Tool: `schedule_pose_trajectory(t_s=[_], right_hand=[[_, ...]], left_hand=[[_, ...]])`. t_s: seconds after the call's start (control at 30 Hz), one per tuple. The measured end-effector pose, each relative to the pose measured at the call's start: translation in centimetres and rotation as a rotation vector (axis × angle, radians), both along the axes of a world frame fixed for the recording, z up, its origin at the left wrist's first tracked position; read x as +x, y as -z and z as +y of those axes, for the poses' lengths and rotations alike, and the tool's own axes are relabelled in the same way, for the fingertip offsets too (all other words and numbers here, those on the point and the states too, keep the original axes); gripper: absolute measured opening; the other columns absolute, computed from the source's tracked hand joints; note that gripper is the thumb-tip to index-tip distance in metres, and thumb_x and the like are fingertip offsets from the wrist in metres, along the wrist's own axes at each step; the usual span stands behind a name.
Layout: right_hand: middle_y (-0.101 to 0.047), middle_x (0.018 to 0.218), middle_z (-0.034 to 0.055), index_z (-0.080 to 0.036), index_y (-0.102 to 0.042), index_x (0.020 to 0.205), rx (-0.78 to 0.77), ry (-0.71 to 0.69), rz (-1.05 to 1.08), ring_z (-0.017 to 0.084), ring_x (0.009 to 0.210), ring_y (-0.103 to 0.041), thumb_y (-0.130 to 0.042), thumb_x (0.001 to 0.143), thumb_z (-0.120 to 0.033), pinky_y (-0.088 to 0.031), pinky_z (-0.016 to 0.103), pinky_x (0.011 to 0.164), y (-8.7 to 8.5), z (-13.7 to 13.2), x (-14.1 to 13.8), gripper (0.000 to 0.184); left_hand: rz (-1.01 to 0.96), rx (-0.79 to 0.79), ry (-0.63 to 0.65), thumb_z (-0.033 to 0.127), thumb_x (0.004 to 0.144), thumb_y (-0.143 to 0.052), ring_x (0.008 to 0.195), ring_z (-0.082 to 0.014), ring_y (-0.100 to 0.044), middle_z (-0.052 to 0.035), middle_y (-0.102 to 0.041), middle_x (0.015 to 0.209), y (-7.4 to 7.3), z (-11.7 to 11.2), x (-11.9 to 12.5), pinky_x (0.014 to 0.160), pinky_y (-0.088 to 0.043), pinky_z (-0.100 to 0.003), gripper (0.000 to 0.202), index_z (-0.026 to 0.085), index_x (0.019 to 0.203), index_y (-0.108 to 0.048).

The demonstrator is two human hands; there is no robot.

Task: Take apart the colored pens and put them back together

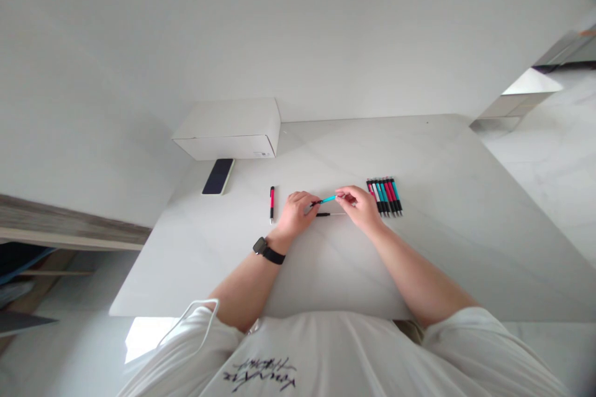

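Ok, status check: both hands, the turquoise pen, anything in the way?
Left hand on dark end of turquoise pen. Right hand at its other end. Black pen part lying nearer the body; nothing visibly blocking.

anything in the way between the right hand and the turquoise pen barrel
Nothing visible: the right hand has its fingertips at one end of the turquoise pen barrel, and the left hand holds the other. A black pen piece lies on the near side, not between.

pen barrel (pixel 328 198): turquoise | lone pen (pixel 272 201): red, black | pen row (pixel 385 196): red, white, turquoise, black | tabletop (pixel 330 273): white, grey-veined | wristwatch (pixel 261 246): black | T-shirt (pixel 349 353): white, black-lettered
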State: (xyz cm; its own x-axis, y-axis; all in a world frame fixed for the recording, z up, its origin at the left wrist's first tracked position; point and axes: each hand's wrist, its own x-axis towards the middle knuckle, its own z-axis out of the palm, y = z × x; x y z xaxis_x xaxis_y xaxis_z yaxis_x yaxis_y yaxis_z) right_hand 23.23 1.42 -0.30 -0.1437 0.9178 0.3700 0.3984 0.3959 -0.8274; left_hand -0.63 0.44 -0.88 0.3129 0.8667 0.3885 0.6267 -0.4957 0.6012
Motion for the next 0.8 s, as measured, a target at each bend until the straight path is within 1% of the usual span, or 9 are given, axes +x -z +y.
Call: schedule_pose_trajectory(t_s=[0.1,0.23,0.37,0.43,0.5,0.57,0.63,0.7,0.8], right_hand=[[-0.077,0.099,0.0054,-0.027,-0.074,0.112,-0.045,-0.004,0.024,0.021,0.08,-0.072,-0.072,0.092,-0.045,-0.06,0.035,0.074,0.5,0.2,0.0,0.027],[-0.077,0.104,0.0056,-0.027,-0.073,0.117,-0.122,-0.05,0.025,0.02,0.08,-0.071,-0.076,0.087,-0.048,-0.061,0.035,0.076,0.9,0.2,-0.2,0.037],[-0.076,0.105,0.0048,-0.027,-0.075,0.111,-0.149,-0.143,-0.003,0.019,0.081,-0.07,-0.072,0.09,-0.047,-0.059,0.034,0.076,0.7,-0.1,-0.5,0.029],[-0.076,0.104,0.0047,-0.027,-0.076,0.108,-0.162,-0.159,0.026,0.02,0.084,-0.071,-0.07,0.092,-0.048,-0.059,0.034,0.077,0.7,-0.1,-0.5,0.026],[-0.076,0.103,0.0049,-0.027,-0.074,0.108,-0.182,-0.128,0.089,0.021,0.087,-0.071,-0.069,0.092,-0.05,-0.06,0.034,0.078,0.7,0.1,-0.2,0.028],[-0.075,0.104,0.0063,-0.026,-0.073,0.108,-0.172,-0.049,0.139,0.022,0.091,-0.072,-0.069,0.092,-0.052,-0.06,0.035,0.079,0.8,0.5,0.2,0.031],[-0.074,0.108,0.0082,-0.025,-0.072,0.108,-0.141,0.033,0.158,0.023,0.095,-0.071,-0.07,0.091,-0.054,-0.06,0.036,0.081,1.0,0.9,0.7,0.034],[-0.073,0.108,0.0088,-0.025,-0.07,0.107,-0.137,0.072,0.188,0.023,0.095,-0.071,-0.071,0.089,-0.056,-0.06,0.037,0.082,1.1,1.3,1.0,0.036],[-0.073,0.104,0.0075,-0.025,-0.066,0.107,-0.184,0.076,0.288,0.023,0.095,-0.072,-0.071,0.089,-0.057,-0.06,0.037,0.084,1.5,1.6,1.2,0.037]], left_hand=[[0.004,0.0,0.009,0.026,0.098,-0.064,0.1,-0.024,-0.069,-0.0063,-0.075,0.103,-0.1,0.0,0.0,0.096,-0.051,-0.044,0.015,0.026,0.11,-0.074],[-0.006,0.004,0.017,0.027,0.099,-0.064,0.1,-0.0239,-0.069,-0.0063,-0.076,0.104,-0.3,0.0,0.0,0.097,-0.051,-0.044,0.015,0.026,0.11,-0.074],[-0.004,-0.007,0.058,0.029,0.1,-0.063,0.102,-0.0239,-0.069,-0.0061,-0.076,0.106,-0.3,-0.1,0.0,0.099,-0.05,-0.044,0.015,0.026,0.109,-0.073],[-0.001,-0.014,0.073,0.031,0.1,-0.063,0.104,-0.024,-0.068,-0.0058,-0.075,0.108,-0.3,-0.1,0.0,0.101,-0.049,-0.045,0.016,0.027,0.112,-0.072],[0.007,-0.013,0.049,0.032,0.097,-0.067,0.107,-0.0253,-0.067,-0.0058,-0.075,0.11,-0.2,-0.2,0.0,0.104,-0.047,-0.046,0.024,0.028,0.12,-0.069],[0.038,-0.007,0.019,0.034,0.09,-0.075,0.112,-0.028,-0.065,-0.0069,-0.073,0.113,-0.1,-0.2,0.0,0.109,-0.044,-0.049,0.038,0.028,0.126,-0.066],[0.089,0.003,0.026,0.036,0.082,-0.083,0.116,-0.0308,-0.063,-0.0083,-0.071,0.116,0.1,-0.3,0.0,0.115,-0.038,-0.054,0.044,0.029,0.123,-0.067],[0.141,0.011,0.051,0.034,0.078,-0.086,0.12,-0.0323,-0.061,-0.0087,-0.069,0.119,0.3,-0.3,-0.1,0.121,-0.03,-0.059,0.039,0.029,0.114,-0.071],[0.179,0.002,0.059,0.03,0.079,-0.084,0.124,-0.0323,-0.058,-0.0078,-0.067,0.123,0.6,-0.4,-0.1,0.125,-0.022,-0.064,0.025,0.03,0.102,-0.074]])
